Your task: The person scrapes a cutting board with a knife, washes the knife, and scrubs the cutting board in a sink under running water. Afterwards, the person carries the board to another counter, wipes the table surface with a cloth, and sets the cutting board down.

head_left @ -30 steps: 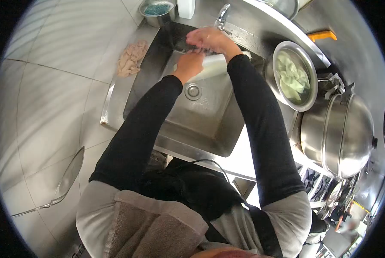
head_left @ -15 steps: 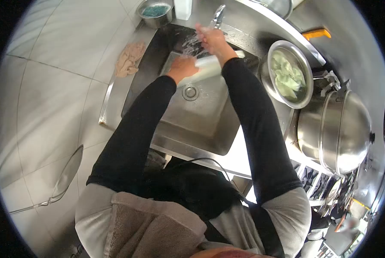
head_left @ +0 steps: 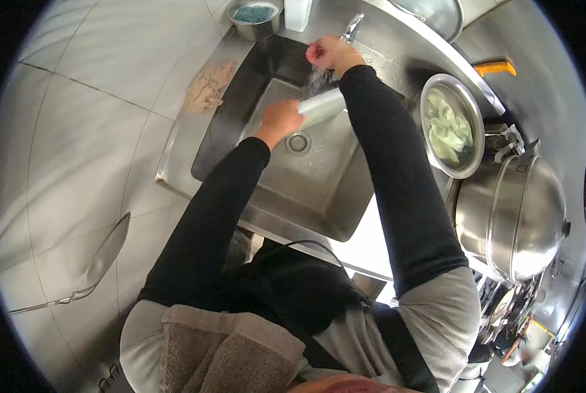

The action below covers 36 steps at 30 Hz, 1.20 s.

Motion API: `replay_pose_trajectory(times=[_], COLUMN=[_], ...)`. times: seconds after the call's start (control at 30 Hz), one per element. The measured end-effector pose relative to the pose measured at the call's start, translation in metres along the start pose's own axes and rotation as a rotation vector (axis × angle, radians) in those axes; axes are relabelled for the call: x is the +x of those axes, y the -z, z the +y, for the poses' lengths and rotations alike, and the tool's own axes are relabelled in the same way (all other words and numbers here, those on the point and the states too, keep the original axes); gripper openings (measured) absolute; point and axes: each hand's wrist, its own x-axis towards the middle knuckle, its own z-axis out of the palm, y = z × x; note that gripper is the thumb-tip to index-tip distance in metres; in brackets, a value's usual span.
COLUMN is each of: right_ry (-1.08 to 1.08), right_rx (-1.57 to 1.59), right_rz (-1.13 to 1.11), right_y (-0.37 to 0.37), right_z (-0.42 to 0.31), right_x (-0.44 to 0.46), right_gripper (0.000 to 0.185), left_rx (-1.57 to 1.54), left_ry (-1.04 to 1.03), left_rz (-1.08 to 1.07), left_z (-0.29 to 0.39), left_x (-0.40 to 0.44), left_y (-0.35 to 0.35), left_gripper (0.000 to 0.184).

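My left hand (head_left: 282, 120) is closed round the near end of a long white cylinder (head_left: 322, 108), which looks like a daikon radish. The cylinder lies slanted over the steel sink (head_left: 293, 190), above the drain (head_left: 298, 143), and its far end is hidden behind my right forearm. Just below the faucet (head_left: 352, 28), my right hand (head_left: 330, 52) has its fingers curled in, and I see nothing in them. Water (head_left: 319, 80) runs down beneath that hand into the sink.
Right of the sink stands a steel bowl (head_left: 479, 134) with pale green pieces in water, beside a large domed pot (head_left: 509, 216). A crumpled beige cloth (head_left: 209, 86) lies on the left rim. Behind are a small bowl with a scourer (head_left: 255, 25) and an orange handle (head_left: 494, 68).
My right hand has gone from spread fingers to curled ones by the faucet. The water now falls in a narrower stream. My left hand keeps its hold on the white cylinder. The view has shifted slightly.
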Motion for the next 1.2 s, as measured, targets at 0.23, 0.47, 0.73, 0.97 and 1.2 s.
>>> replay_pose_trajectory(times=[0.23, 0.47, 0.73, 0.97, 1.2], right_ry=[0.273, 0.238, 0.969, 0.714, 0.944], right_rx=[-0.518, -0.290, -1.137, -0.970, -0.955], right_rz=[-0.298, -0.444, 0.201, 0.375, -0.028], right_y=[-0.001, 0.028, 0.032, 0.097, -0.044], right_z=[0.015, 0.027, 0.101, 0.394, 0.290], right_x=[-0.081, -0.083, -0.041, -0.041, -0.059], right_gripper=[0.038, 0.041, 0.044, 0.065, 0.066], left_rx=[0.001, -0.009, -0.489, -1.233, -1.112], left_ry=[-0.003, 0.109, 0.221, 0.565, 0.561], left_rz=[-0.041, -0.076, -0.023, -0.137, -0.213], left_z=[-0.015, -0.036, -0.085, -0.085, -0.086], left_x=[0.018, 0.031, -0.007, -0.094, -0.131], left_y=[0.003, 0.005, -0.036, -0.057, -0.064], left_gripper=[0.055, 0.059, 0.051, 0.040, 0.048])
